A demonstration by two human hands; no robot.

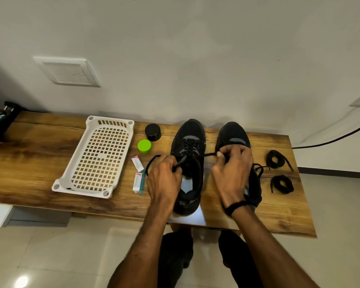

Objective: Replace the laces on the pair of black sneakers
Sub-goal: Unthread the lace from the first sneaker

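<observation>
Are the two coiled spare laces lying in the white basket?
No: the coiled laces lie on the table right of the sneakers, away from the basket.

A single wide-angle view is taken from the person's head, facing forward and steeply down over the near edge of the wooden table [40, 159], so that the white wall [195, 48] is seen across the top and the tiled floor [71, 256] along the bottom. The scene is viewed from close: both forearms are shown entering from the lower edge, and the left hand [164, 179], the right hand [231, 173], the lace [210, 154] and the sneakers [188, 142] are framed near the middle.
</observation>
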